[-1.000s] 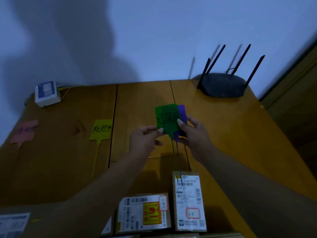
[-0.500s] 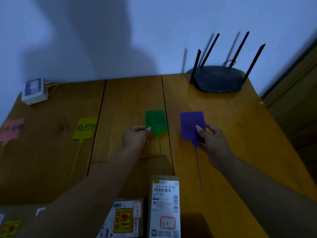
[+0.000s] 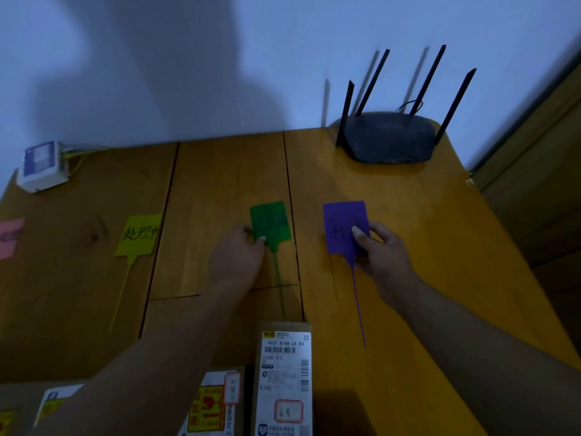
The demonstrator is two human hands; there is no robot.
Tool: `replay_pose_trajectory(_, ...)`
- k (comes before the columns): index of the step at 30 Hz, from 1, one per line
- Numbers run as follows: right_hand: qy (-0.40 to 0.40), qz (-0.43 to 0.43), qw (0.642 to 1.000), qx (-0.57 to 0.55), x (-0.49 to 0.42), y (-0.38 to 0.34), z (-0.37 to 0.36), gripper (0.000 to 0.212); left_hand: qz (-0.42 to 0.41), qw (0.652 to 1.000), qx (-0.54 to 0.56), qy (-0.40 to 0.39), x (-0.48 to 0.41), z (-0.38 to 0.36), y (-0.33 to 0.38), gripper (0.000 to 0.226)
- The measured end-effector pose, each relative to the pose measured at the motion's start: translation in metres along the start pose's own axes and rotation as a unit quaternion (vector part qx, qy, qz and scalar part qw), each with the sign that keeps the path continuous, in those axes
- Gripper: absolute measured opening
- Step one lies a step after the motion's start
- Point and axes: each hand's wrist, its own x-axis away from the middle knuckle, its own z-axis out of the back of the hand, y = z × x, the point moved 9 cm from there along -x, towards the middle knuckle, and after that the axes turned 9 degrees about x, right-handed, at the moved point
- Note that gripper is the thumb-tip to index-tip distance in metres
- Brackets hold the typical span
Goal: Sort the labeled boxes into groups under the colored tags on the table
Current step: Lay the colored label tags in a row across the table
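**Tags gripped, one in each hand**

Head view: a wooden table [image 3: 440, 247] stood against a pale wall. The left hand [image 3: 235, 262] pinched the lower left corner of the green tag [image 3: 270, 220], thumb tip on its face. The tag's thin tail ran toward the near edge. The card seemed to lie flat on the wood, though the dim light made that hard to confirm.

The right hand [image 3: 383, 253] grasped the purple tag [image 3: 342, 221] at its right side, thumb pressed on top and fingers curled around the edge. Its tail also trailed toward the near edge. The two tags sat side by side but apart, a seam in the tabletop between them.

Further left lay a yellow tag [image 3: 138, 234] with dark handwriting, and a pink tag [image 3: 9, 237] was cut off by the frame's left edge.

At the near edge stood a tall box [image 3: 284, 382] with a white shipping label and a red-framed sticker. Just beside it on the left was a box with a yellow and red label [image 3: 217, 404]. A third box [image 3: 53, 401] sat at the lower left corner.

A black router [image 3: 390, 138] with four antennas stood at the far right, and a small white device [image 3: 42, 166] at the far left.
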Motion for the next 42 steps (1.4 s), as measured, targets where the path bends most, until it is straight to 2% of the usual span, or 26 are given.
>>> replay_pose_trajectory(2,-0.001,0.002,1.0,0.001,0.0,-0.002,0.003,0.034,-0.01,1.0,0.017,-0.006,0.003,-0.001,-0.003,0.038)
replay_pose_trajectory(4,-0.002,0.006,1.0,-0.002,0.0,-0.005,0.007,0.03,-0.02,0.999,0.023,0.022,0.004,0.004,0.0,0.043)
replay_pose_trajectory(6,-0.002,0.006,1.0,-0.008,0.0,-0.008,0.012,0.028,-0.081,0.994,0.046,0.063,0.008,0.01,0.016,0.044)
replay_pose_trajectory(7,-0.003,0.007,1.0,-0.007,0.0,-0.009,0.015,0.028,-0.119,0.989,0.067,0.055,0.011,0.006,0.029,0.043)
replay_pose_trajectory(9,-0.003,0.01,1.0,-0.008,0.0,-0.012,0.021,0.023,-0.158,0.981,0.116,-0.01,0.02,-0.017,0.059,0.039)
replay_pose_trajectory(11,0.0,0.012,1.0,-0.015,-0.001,-0.016,0.028,0.017,-0.134,0.973,0.171,-0.081,0.032,-0.048,0.085,0.037)
replay_pose_trajectory(14,0.003,0.022,1.0,-0.013,-0.002,-0.02,0.042,0.021,-0.051,0.929,0.326,-0.167,0.048,-0.093,0.116,0.009)
replay_pose_trajectory(16,0.008,0.029,0.999,-0.016,-0.003,-0.022,0.055,0.024,-0.02,0.905,0.387,-0.174,0.054,-0.108,0.127,0.005)
replay_pose_trajectory(20,0.058,0.035,0.997,-0.022,-0.008,-0.021,0.093,0.026,0.063,0.886,0.43,-0.161,0.059,-0.136,0.132,0.014)
replay_pose_trajectory(24,0.112,0.033,0.992,0.037,-0.016,-0.017,0.115,0.019,0.071,0.907,0.391,-0.14,0.052,-0.148,0.132,0.018)
replay_pose_trajectory(26,0.116,0.034,0.99,0.072,-0.025,-0.015,0.118,0.012,0.054,0.929,0.341,-0.131,0.046,-0.152,0.136,0.02)
replay_pose_trajectory(31,0.154,0.022,0.969,0.193,-0.047,-0.008,0.12,0.012,0.002,0.976,0.185,-0.118,0.029,-0.158,0.149,0.027)
replay_pose_trajectory(36,0.173,0.022,0.951,0.254,-0.057,-0.008,0.122,0.017,-0.001,0.988,0.112,-0.102,0.023,-0.16,0.16,0.023)
replay_pose_trajectory(42,0.193,0.009,0.927,0.321,-0.05,-0.014,0.122,0.032,-0.004,0.987,0.119,-0.105,0.033,-0.147,0.16,0.026)
